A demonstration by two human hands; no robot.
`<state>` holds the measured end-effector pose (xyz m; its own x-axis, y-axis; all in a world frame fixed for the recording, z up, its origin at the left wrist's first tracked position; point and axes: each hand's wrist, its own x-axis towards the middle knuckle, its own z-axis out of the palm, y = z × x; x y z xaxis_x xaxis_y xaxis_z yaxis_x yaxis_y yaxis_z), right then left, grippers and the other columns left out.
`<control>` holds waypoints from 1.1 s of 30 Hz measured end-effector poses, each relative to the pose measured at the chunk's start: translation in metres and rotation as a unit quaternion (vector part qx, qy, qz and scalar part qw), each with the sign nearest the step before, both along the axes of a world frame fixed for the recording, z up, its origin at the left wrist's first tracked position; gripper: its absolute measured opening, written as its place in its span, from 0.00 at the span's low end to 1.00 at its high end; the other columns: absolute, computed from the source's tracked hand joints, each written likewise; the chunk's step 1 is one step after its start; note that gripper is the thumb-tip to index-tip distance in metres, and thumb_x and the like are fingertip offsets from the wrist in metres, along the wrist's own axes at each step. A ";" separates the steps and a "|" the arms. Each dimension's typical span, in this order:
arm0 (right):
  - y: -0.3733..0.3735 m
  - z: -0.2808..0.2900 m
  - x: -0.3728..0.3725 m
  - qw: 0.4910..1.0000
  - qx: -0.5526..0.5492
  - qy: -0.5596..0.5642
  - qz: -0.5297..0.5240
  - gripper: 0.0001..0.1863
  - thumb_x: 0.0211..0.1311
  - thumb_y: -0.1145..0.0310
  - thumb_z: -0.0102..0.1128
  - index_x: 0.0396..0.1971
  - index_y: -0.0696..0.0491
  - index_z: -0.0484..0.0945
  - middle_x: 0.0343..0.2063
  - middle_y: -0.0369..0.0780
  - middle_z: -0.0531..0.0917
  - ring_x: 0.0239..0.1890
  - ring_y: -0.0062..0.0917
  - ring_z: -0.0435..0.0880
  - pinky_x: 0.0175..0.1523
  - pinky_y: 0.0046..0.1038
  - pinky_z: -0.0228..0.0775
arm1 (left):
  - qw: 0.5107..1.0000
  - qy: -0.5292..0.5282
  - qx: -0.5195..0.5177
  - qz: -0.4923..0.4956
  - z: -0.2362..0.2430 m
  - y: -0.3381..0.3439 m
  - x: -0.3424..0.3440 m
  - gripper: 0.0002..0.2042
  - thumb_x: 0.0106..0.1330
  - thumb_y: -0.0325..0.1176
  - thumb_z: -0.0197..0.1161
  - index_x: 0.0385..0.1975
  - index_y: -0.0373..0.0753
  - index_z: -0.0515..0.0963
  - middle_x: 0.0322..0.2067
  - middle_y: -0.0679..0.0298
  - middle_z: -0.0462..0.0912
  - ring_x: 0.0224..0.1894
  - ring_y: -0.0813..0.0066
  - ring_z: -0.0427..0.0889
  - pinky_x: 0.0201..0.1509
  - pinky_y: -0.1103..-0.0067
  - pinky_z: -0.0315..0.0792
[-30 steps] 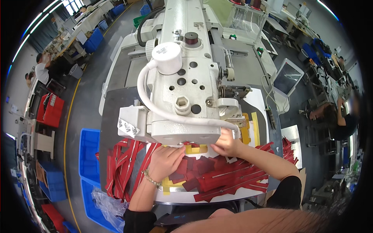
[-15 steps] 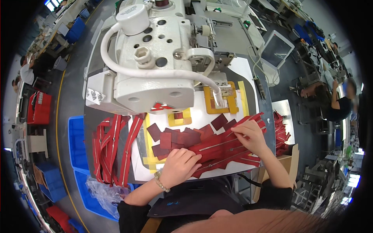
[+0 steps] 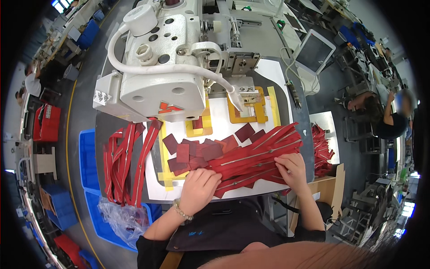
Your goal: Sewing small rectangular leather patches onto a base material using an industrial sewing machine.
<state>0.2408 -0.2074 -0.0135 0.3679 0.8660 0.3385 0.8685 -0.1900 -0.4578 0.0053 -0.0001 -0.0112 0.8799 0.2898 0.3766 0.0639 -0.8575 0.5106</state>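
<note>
Several red zippers (image 3: pixel 257 154) with metal teeth lie fanned side by side on the white work sheet in front of me. My left hand (image 3: pixel 200 190) is closed at their left ends, fingertips pressed on the zipper tape. Over the right part of the bundle, my right hand (image 3: pixel 293 172) pinches the near edge of a zipper between thumb and fingers. Dark red and brighter red fabric squares (image 3: pixel 197 152) lie loosely piled just beyond my left hand. What sits under the curled fingers of my left hand is partly hidden.
A white sewing machine (image 3: pixel 161 85) stands beyond the work sheet, with a yellow clamp frame (image 3: pixel 260 112) at its right. More red zippers (image 3: pixel 123 163) hang over the table's left edge; another heap (image 3: pixel 321 150) lies right. Blue bins (image 3: pixel 89 157) stand left, a monitor (image 3: pixel 316 53) far right.
My right hand has come from the far edge of the zippers to their near edge. My left hand stays at the left ends. The whole view has shifted slightly.
</note>
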 end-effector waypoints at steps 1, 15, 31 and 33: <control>0.003 -0.002 0.001 1.000 0.004 -0.005 -0.012 0.13 0.45 0.75 0.68 0.34 0.52 0.82 0.32 0.36 0.81 0.34 0.29 0.79 0.42 0.30 0.66 | 1.000 -0.001 0.001 -0.001 0.001 0.003 0.009 0.11 0.51 0.28 0.67 0.35 0.38 0.79 0.34 0.66 0.79 0.37 0.67 0.76 0.39 0.73 0.66; 0.022 0.000 0.031 0.996 -0.062 -0.049 0.033 0.14 0.49 0.72 0.66 0.39 0.52 0.79 0.37 0.37 0.79 0.42 0.31 0.77 0.48 0.32 0.64 | 0.995 0.068 0.045 -0.057 -0.011 0.013 0.047 0.11 0.54 0.26 0.62 0.38 0.37 0.80 0.27 0.65 0.74 0.32 0.70 0.73 0.38 0.75 0.66; 0.055 0.017 0.042 0.963 -0.093 0.246 0.065 0.04 0.59 0.74 0.58 0.33 0.57 0.75 0.31 0.39 0.78 0.37 0.30 0.77 0.45 0.29 0.65 | 0.987 0.036 -0.155 -0.019 0.025 0.033 0.063 0.06 0.63 0.25 0.56 0.39 0.38 0.70 0.31 0.58 0.78 0.33 0.59 0.80 0.35 0.71 0.72; 0.068 0.027 0.046 0.938 -0.131 0.318 0.046 0.07 0.63 0.71 0.54 0.34 0.60 0.74 0.24 0.41 0.77 0.28 0.25 0.75 0.36 0.25 0.66 | 0.992 0.057 -0.107 0.014 0.017 0.039 0.061 0.05 0.63 0.25 0.55 0.37 0.39 0.71 0.31 0.62 0.78 0.33 0.62 0.80 0.32 0.73 0.72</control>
<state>0.2867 -0.1399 0.0136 0.3428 0.9268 -0.1533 0.4535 -0.3062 -0.8370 0.0662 0.0386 0.0062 0.9036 0.3783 0.2012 0.1551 -0.7265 0.6695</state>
